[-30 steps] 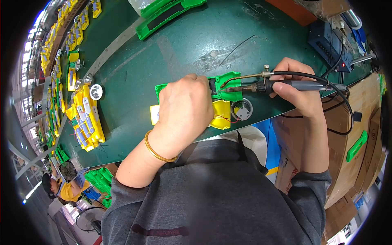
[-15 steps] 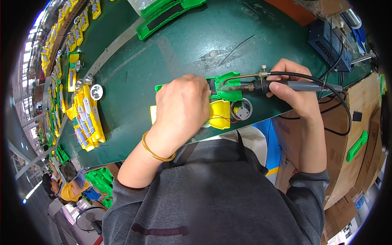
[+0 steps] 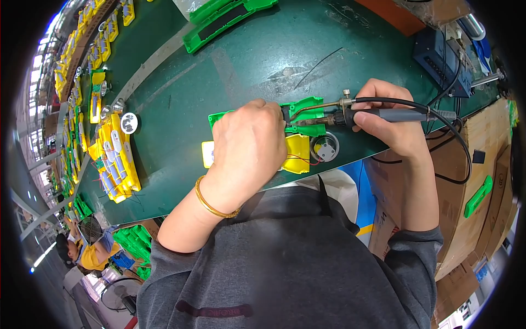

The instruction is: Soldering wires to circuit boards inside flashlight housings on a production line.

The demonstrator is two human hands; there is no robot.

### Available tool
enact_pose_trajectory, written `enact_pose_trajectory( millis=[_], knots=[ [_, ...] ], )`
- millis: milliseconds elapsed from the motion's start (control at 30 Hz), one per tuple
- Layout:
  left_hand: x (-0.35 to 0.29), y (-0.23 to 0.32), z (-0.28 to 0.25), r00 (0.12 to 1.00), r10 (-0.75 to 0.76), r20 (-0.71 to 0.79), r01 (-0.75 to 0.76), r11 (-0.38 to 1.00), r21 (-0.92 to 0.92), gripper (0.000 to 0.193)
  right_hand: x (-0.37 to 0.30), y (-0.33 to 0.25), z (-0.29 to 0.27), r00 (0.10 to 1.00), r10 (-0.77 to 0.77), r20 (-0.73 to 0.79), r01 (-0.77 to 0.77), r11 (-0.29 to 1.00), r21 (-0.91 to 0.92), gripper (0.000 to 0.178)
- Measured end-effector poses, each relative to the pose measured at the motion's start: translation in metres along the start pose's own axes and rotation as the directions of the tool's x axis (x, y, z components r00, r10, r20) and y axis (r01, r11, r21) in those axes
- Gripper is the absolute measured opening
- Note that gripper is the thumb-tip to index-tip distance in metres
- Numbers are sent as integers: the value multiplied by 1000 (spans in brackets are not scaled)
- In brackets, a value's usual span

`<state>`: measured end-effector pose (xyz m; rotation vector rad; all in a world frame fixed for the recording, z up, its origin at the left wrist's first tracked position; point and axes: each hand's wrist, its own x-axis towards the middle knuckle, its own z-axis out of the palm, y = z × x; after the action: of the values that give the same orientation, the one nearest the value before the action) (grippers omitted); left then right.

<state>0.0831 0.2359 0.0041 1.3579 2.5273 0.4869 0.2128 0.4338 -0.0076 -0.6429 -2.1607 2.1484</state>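
Observation:
My left hand (image 3: 247,137), a gold bangle on its wrist, lies curled over an open green plastic housing (image 3: 311,103). Its fingertips are tucked under the hand, so what they pinch is hidden. In my right hand (image 3: 395,131) is a soldering iron (image 3: 404,114) with a thin metal feed tube clamped alongside. The iron's tip and the tube's end point into the green housing, close to my left fingers. Nearer me lies a yellow housing (image 3: 297,155), partly covered by my left hand. Thin red wires join it to a round lamp head (image 3: 326,148).
Yellow housings with cells and lamp reflectors (image 3: 118,156) are grouped at the left. A green housing (image 3: 227,22) lies at the far side. A blue box (image 3: 442,57) stands far right, above a cardboard box (image 3: 457,151). Another person (image 3: 93,255) sits at lower left.
The soldering iron and my right hand have shifted slightly left, bringing the tip closer to my left hand. My left hand has moved a little to the right.

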Motion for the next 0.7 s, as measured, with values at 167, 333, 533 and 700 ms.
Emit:
enact_pose_trajectory(
  millis=[167, 333, 533, 700],
  knots=[
    [0, 0, 0, 1000, 5, -11, -5, 1000, 7, 10, -4, -3, -11, 1000, -7, 13, 8, 999, -39, 19],
    [0, 0, 0, 1000, 1, 2, -1, 1000, 8, 10, -11, 6, -24, 994, -72, -78, 77, 995, 69, 31],
    [1, 2, 1, 1000, 3, -18, -3, 1000, 9, 11, -13, 11, -15, 994, -53, -99, 64, 992, 107, 29],
    [2, 5, 2, 1000, -4, -28, 4, 1000, 11, 14, -13, 9, -14, 995, -43, -94, 50, 996, 77, 26]
  ],
)
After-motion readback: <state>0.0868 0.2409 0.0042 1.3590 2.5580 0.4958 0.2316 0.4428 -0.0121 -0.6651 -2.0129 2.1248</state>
